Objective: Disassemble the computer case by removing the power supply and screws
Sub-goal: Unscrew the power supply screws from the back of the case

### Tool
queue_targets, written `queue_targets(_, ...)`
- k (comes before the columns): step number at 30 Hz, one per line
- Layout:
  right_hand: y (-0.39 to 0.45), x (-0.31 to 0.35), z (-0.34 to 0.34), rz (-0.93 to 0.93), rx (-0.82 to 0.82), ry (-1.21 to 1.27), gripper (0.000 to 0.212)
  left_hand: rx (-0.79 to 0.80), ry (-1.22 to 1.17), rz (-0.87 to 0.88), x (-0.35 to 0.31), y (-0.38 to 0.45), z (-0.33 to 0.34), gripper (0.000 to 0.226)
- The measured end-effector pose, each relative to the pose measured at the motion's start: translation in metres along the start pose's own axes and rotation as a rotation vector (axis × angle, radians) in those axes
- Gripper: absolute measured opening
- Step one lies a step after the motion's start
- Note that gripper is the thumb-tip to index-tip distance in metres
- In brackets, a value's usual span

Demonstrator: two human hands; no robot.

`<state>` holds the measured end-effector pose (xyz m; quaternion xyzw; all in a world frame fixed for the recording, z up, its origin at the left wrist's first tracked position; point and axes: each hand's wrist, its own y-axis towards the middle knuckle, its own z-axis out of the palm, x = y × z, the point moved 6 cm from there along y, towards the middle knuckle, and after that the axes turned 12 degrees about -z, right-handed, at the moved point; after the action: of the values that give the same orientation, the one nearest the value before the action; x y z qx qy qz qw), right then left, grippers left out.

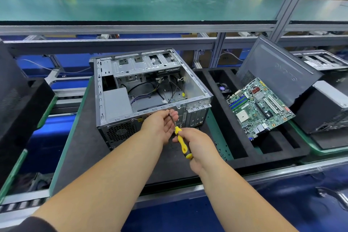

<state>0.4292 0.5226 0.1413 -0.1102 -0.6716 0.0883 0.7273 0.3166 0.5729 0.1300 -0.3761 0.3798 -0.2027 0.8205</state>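
Note:
An open grey computer case point(145, 73) lies on its side on a dark mat, rear panel toward me. The grey power supply point(115, 102) sits in its near-left corner, with loose cables beside it. My right hand point(197, 149) grips the yellow-handled screwdriver point(181, 142), whose shaft points up at the rear panel's top edge. My left hand point(162, 124) is at the rear panel, its fingertips pinching the screwdriver's shaft near the tip. The screw itself is hidden by my fingers.
A green motherboard point(259, 106) leans in a black foam tray point(243, 149) to the right, with a dark side panel point(276, 69) behind it. Small screws point(223, 151) lie on the green strip by the tray. Another case point(323, 60) stands far right, a black one point(17, 103) left.

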Motion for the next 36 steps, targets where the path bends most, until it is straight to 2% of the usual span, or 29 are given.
queue_targets(5, 0.0, -0.005, 0.001, 0.055, -0.028, 0.084, 0.014, 0.01, 0.014, 0.002, 0.002, 0.0, -0.001, 0.024)
queue_targets(12, -0.001, -0.002, -0.003, -0.02, -0.002, -0.032, 0.013, 0.023, 0.018, 0.01, 0.003, -0.001, -0.004, 0.021)
queue_targets(22, -0.001, -0.001, 0.004, -0.019, 0.03, 0.1, 0.013, 0.018, 0.051, 0.004, 0.002, -0.002, -0.003, 0.024)
queue_targets(26, -0.001, 0.004, 0.004, 0.001, 0.033, 0.112, 0.008, -0.008, 0.092, 0.013, 0.0, -0.005, -0.003, 0.016)
queue_targets(29, -0.002, 0.008, 0.003, 0.057, 0.029, 0.116, 0.02, -0.054, 0.129, 0.068, -0.002, -0.005, -0.004, 0.011)
queue_targets(36, -0.004, 0.008, -0.002, -0.116, 0.051, -0.072, 0.016, -0.078, 0.138, 0.058, -0.003, -0.006, -0.002, 0.02)
